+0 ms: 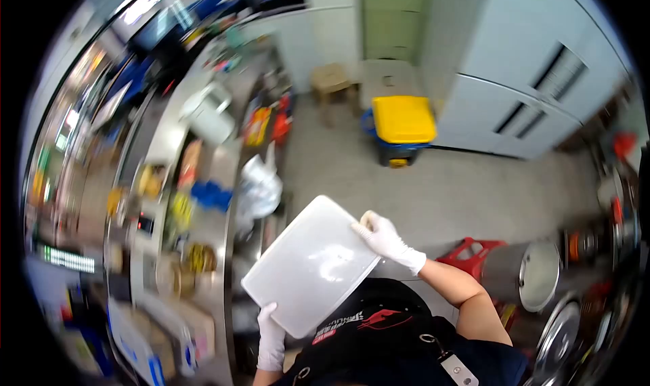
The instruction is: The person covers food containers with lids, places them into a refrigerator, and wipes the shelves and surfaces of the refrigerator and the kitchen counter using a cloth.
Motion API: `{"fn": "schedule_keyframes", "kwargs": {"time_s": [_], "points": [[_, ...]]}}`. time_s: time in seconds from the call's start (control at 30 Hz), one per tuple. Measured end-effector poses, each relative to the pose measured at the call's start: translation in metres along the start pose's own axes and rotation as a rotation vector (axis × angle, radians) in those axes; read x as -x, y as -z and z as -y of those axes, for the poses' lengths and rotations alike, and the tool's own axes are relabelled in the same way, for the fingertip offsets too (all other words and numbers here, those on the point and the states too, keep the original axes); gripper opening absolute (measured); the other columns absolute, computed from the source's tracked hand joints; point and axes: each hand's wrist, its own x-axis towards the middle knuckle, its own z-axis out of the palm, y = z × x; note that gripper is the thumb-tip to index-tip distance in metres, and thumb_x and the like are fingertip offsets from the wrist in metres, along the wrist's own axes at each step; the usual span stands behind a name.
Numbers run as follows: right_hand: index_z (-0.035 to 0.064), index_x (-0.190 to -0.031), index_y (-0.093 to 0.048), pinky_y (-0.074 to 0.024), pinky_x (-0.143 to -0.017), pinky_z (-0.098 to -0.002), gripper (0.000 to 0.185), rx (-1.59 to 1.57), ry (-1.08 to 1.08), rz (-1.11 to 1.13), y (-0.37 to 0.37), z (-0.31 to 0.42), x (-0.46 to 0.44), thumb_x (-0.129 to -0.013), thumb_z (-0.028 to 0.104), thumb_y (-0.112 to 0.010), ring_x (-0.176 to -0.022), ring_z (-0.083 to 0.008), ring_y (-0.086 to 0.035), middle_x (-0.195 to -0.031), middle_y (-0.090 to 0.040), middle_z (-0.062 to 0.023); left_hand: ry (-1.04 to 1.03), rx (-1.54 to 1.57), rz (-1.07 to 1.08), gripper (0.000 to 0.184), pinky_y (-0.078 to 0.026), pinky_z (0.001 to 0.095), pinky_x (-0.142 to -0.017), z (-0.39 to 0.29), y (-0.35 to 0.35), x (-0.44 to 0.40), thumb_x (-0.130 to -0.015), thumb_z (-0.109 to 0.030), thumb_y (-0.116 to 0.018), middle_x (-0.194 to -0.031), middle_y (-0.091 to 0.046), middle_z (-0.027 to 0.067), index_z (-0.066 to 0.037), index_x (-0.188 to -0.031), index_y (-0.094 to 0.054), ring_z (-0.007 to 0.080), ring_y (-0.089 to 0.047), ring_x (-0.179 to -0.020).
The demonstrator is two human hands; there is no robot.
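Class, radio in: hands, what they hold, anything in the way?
Left hand, right hand: gloved, gripping. White plastic tray or lid held between them. Counter alongside at left; yellow-lidded bin on floor ahead.
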Motion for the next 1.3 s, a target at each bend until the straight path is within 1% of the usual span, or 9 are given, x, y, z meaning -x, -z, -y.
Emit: {"fn": "schedule_keyframes", "kwargs": {"time_s": [0.33, 0.37, 0.57, 0.63, 0.67, 0.77, 1.03, 1.2, 1.3], "points": [[0.0036, -0.075, -0.051, -0.0391, -0.052, -0.0286, 0.031, -0.145, -0.295, -0.617, 0.129, -0.075, 0.019, -0.084, 0.029, -0.065, -0.057, -0.0102, -0.042, -0.059, -0.047, -0.0021, 0.231, -0.353, 0.491, 0.067, -0.04, 0.0419, -0.098, -0.012, -0.182, -0.164, -0.07, -0.02, -0.059, -0.122, -0.053, 0.0155, 0.0, -0.132, -0.04, 0.0308, -0.051, -0.113], [0.0028, -0.073, -0.052, -0.0438, -0.056, -0.0339, 0.037, -0.142, -0.336, -0.656, 0.145, -0.083, 0.02, -0.082, 0.036, -0.066, -0.057, -0.0183, -0.052, -0.061, -0.054, -0.0101, 0.269, -0.395, 0.524, 0.066, -0.04, 0.0416, -0.098, -0.009, -0.208, -0.173, -0.07, -0.02, -0.059, -0.122, -0.053, 0.0156, 0.0, -0.131, -0.041, 0.0305, -0.051, -0.113], [0.001, -0.072, -0.053, -0.0436, -0.056, -0.0331, 0.039, -0.227, -0.409, -0.864, 0.252, -0.133, 0.021, -0.08, 0.037, -0.067, -0.06, -0.0166, -0.052, -0.064, -0.055, -0.0108, 0.41, -0.571, 0.653, 0.061, -0.039, 0.0412, -0.098, 0.044, -0.347, -0.233, -0.073, -0.021, -0.057, -0.121, -0.054, 0.0167, 0.003, -0.128, -0.043, 0.031, -0.051, -0.113], [0.0008, -0.072, -0.053, -0.0432, -0.056, -0.0322, 0.039, -0.229, -0.453, -0.871, 0.299, -0.149, 0.02, -0.081, 0.037, -0.066, -0.06, -0.0152, -0.051, -0.063, -0.055, -0.009, 0.443, -0.597, 0.694, 0.064, -0.04, 0.0422, -0.098, 0.072, -0.397, -0.249, -0.073, -0.023, -0.057, -0.122, -0.054, 0.0174, 0.001, -0.13, -0.042, 0.0321, -0.052, -0.112], [0.0021, -0.074, -0.052, -0.0413, -0.055, -0.0264, 0.033, -0.245, -0.493, -0.821, 0.324, -0.154, 0.021, -0.087, 0.031, -0.063, -0.062, -0.008, -0.047, -0.066, -0.054, -0.0009, 0.453, -0.605, 0.711, 0.065, -0.041, 0.0426, -0.097, 0.086, -0.416, -0.253, -0.072, -0.023, -0.058, -0.122, -0.053, 0.0177, 0.001, -0.131, -0.041, 0.0327, -0.052, -0.112], [0.001, -0.072, -0.052, -0.0423, -0.056, -0.0302, 0.039, -0.333, -0.461, -0.854, 0.39, -0.182, 0.019, -0.082, 0.037, -0.063, -0.062, -0.0111, -0.049, -0.064, -0.053, -0.0039, 0.429, -0.569, 0.73, 0.065, -0.041, 0.0436, -0.098, 0.129, -0.481, -0.262, -0.072, -0.023, -0.058, -0.122, -0.053, 0.018, 0.0, -0.131, -0.041, 0.0331, -0.052, -0.113], [0.0047, -0.081, -0.058, -0.0441, -0.055, -0.0241, 0.033, -0.656, -0.356, -0.872, 0.577, -0.244, 0.013, -0.092, 0.035, -0.052, -0.06, -0.0088, -0.053, -0.064, -0.055, -0.0018, 0.469, -0.49, 0.773, 0.066, -0.04, 0.0441, -0.099, 0.215, -0.639, -0.271, -0.071, -0.02, -0.058, -0.126, -0.051, 0.0164, -0.002, -0.133, -0.04, 0.0333, -0.051, -0.114], [0.0041, -0.095, -0.055, -0.0489, -0.064, -0.0279, 0.038, -0.95, -0.057, -1.124, 0.704, -0.306, -0.023, -0.099, 0.037, -0.038, -0.067, -0.0153, -0.058, -0.077, -0.059, -0.0059, 0.475, -0.495, 0.782, 0.064, -0.039, 0.0429, -0.099, 0.256, -0.734, -0.282, -0.072, -0.019, -0.056, -0.124, -0.052, 0.0158, -0.002, -0.132, -0.04, 0.0319, -0.049, -0.115], [0.0034, -0.095, -0.055, -0.0507, -0.067, -0.0288, 0.039, -1.083, 0.136, -1.152, 0.776, -0.339, -0.059, -0.098, 0.039, -0.041, -0.072, -0.0174, -0.062, -0.079, -0.061, -0.0075, 0.486, -0.527, 0.805, 0.064, -0.039, 0.0434, -0.099, 0.281, -0.782, -0.307, -0.073, -0.019, -0.055, -0.125, -0.051, 0.017, -0.001, -0.132, -0.04, 0.0327, -0.049, -0.116]]}}
